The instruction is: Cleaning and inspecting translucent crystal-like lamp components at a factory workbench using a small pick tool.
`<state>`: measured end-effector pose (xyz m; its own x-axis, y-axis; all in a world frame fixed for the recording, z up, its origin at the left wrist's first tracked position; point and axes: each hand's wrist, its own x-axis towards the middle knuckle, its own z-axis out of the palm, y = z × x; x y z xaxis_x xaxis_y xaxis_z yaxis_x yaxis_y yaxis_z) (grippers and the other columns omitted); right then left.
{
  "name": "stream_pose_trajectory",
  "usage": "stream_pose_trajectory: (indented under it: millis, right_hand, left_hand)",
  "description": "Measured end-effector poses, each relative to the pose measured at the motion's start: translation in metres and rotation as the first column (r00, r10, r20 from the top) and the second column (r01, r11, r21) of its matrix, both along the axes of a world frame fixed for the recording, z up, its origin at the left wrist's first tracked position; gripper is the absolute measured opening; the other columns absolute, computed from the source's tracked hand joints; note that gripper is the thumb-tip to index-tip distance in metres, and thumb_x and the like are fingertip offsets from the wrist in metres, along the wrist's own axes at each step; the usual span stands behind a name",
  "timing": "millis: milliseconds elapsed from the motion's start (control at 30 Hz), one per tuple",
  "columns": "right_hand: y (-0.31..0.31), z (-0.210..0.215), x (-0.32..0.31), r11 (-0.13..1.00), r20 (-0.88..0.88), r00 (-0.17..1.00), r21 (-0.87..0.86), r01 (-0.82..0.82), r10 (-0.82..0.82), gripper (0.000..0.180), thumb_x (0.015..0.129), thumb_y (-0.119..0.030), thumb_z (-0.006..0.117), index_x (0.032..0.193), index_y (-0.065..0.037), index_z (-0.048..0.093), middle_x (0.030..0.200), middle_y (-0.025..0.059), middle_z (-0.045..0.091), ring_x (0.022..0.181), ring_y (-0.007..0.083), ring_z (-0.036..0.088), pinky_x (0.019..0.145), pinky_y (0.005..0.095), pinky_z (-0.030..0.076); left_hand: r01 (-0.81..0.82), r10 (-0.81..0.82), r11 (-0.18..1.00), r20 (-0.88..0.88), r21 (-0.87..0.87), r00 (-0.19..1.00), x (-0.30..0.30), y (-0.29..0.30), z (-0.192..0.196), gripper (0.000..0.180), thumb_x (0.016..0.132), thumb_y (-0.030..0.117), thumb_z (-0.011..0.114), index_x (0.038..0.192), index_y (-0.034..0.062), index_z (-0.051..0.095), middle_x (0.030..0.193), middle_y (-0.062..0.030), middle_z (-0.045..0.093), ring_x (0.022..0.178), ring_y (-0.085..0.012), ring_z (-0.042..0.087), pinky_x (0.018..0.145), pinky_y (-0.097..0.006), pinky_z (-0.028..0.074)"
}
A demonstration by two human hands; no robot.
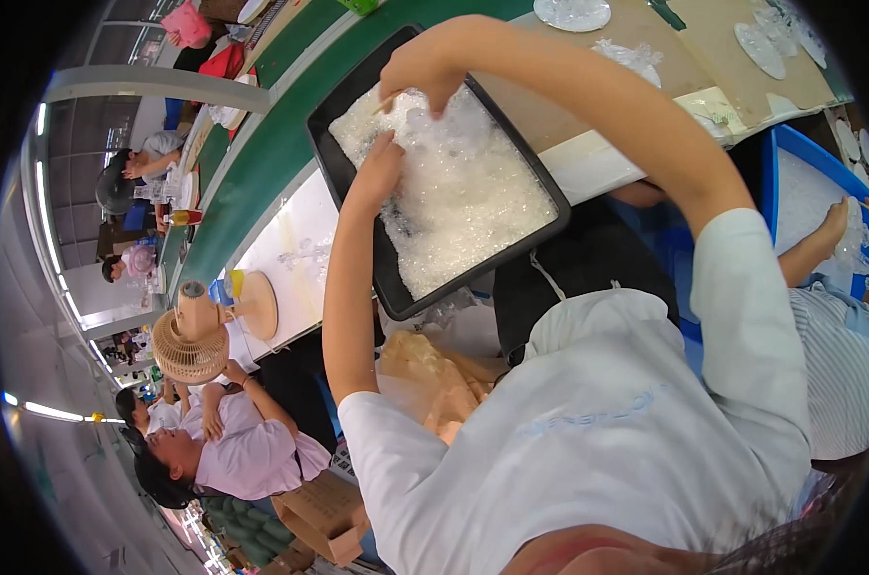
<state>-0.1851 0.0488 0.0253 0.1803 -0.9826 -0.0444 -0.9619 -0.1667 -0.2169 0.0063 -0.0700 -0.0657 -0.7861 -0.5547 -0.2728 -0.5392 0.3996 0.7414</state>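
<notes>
A black tray [549,220] lies tilted in front of me, filled with small clear and whitish glassy pieces [473,201] that look like beads. My left hand [381,171] is over the tray's left side, its fingers drawn together close to the pieces. Above it, my right hand [423,73] bends in from the far edge, fingers pinched and pointing toward the left hand. Something thin and tan shows at the right fingertips, too small to name. Whatever the left fingers hold is hidden.
A green conveyor belt [225,211] runs along the far left. A beige fan [193,335] stands near a seated co-worker [252,436]. At right, another person's hand reaches into a blue bin [789,144]. Round white plates [570,13] with clear pieces lie on the brown table [707,48].
</notes>
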Motion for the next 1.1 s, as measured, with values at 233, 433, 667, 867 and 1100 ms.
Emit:
stream_pose_trajectory:
  millis: [233, 433, 667, 867, 1100]
  right_hand:
    - [-0.004, -0.013, -0.005, 0.992, -0.422, 0.903, -0.054, -0.117, 0.083, 0.034, 0.060, -0.014, 0.085, 0.090, -0.006, 0.073, 0.085, 0.0090, 0.070, 0.087, 0.0300, 0.069, 0.069, 0.0424, 0.055]
    - [-0.007, -0.006, 0.008, 0.995, -0.339, 0.936, 0.000, -0.100, 0.094, 0.026, 0.060, -0.018, 0.086, 0.077, -0.002, 0.071, 0.077, 0.0109, 0.069, 0.081, 0.0312, 0.069, 0.065, 0.0416, 0.055]
    - [0.018, -0.017, 0.037, 0.989, -0.129, 0.991, -0.133, -0.062, 0.045, 0.032, 0.073, -0.029, 0.080, 0.077, 0.002, 0.069, 0.075, 0.0169, 0.067, 0.075, 0.0374, 0.067, 0.062, 0.0450, 0.054]
    - [-0.005, -0.034, 0.042, 0.999, -0.017, 1.000, -0.037, 0.024, -0.025, 0.032, 0.083, -0.030, 0.071, 0.082, 0.002, 0.069, 0.068, 0.0171, 0.067, 0.068, 0.0336, 0.068, 0.061, 0.0416, 0.055]
    - [-0.006, -0.031, 0.057, 0.944, 0.201, 0.923, 0.060, 0.323, -0.328, 0.037, 0.092, -0.028, 0.058, 0.074, 0.004, 0.067, 0.060, 0.0127, 0.067, 0.054, 0.0227, 0.068, 0.063, 0.0371, 0.055]
  left_hand:
    - [0.269, -0.176, 0.913, 0.298, -0.308, 0.938, 0.021, 0.017, 0.020, 0.057, 0.083, 0.019, 0.050, 0.133, -0.0080, 0.045, 0.105, -0.0299, 0.064, 0.103, -0.0431, 0.061, 0.091, -0.043, 0.045]
    - [0.059, -0.049, 0.971, 0.049, -0.230, 0.998, 0.037, 0.034, 0.020, 0.062, 0.080, 0.014, 0.055, 0.137, -0.0078, 0.042, 0.108, -0.0283, 0.064, 0.103, -0.0361, 0.063, 0.090, -0.039, 0.046]
    - [0.063, -0.175, 0.799, -0.131, -0.598, 0.976, 0.040, 0.040, 0.018, 0.068, 0.080, 0.011, 0.055, 0.142, -0.0076, 0.035, 0.121, -0.0278, 0.058, 0.109, -0.0346, 0.058, 0.093, -0.037, 0.044]
    - [0.111, -0.105, 0.988, 0.060, -0.103, 0.993, 0.038, 0.035, 0.014, 0.068, 0.081, 0.015, 0.057, 0.142, -0.0067, 0.036, 0.132, -0.0286, 0.052, 0.118, -0.0346, 0.055, 0.098, -0.036, 0.042]
    - [-0.002, -0.005, 0.995, -0.071, -0.096, 0.997, 0.045, 0.038, 0.011, 0.069, 0.084, 0.013, 0.057, 0.146, -0.0044, 0.030, 0.144, -0.0266, 0.041, 0.119, -0.0299, 0.054, 0.098, -0.035, 0.043]
